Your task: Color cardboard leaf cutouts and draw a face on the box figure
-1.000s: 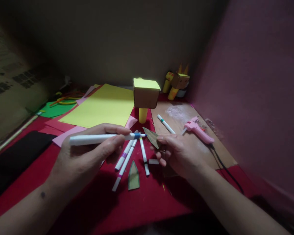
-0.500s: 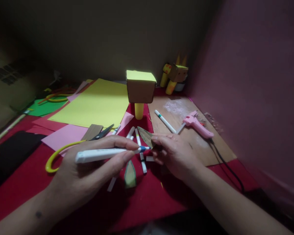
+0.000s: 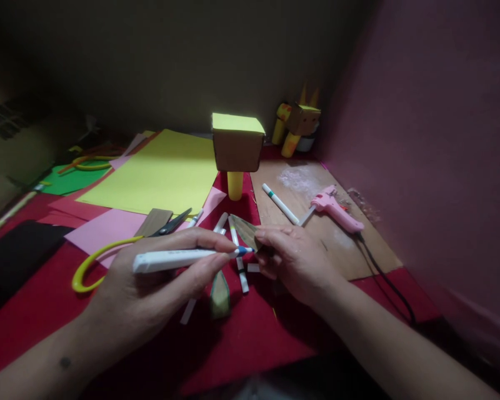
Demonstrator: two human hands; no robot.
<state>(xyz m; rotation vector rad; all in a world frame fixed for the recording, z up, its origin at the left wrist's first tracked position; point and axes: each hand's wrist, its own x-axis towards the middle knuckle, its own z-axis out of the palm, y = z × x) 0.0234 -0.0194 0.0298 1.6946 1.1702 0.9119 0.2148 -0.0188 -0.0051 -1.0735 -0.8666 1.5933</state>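
Note:
My left hand (image 3: 150, 283) grips a white marker with a blue band (image 3: 179, 258), its tip pointing right. The tip touches a small pointed cardboard piece (image 3: 244, 229) that my right hand (image 3: 300, 261) pinches between thumb and fingers. Under the hands lie several white markers (image 3: 238, 261) and a second pointed cardboard piece (image 3: 220, 294) on the red paper (image 3: 250, 339).
Yellow-handled scissors (image 3: 108, 253) rest on pink paper (image 3: 100, 230) left of my hands. A cardboard box on a yellow tube (image 3: 236, 150) stands behind, with yellow paper (image 3: 158, 178) beside it. A pink glue gun (image 3: 335, 210) and teal marker (image 3: 280, 204) lie on a cardboard sheet (image 3: 358, 250). A cardboard figure (image 3: 300, 125) sits in the corner.
My left hand has drawn nearer, and the marker tip now meets the cardboard piece. The scissors, hidden a second ago, show beside it. The view has tilted a little.

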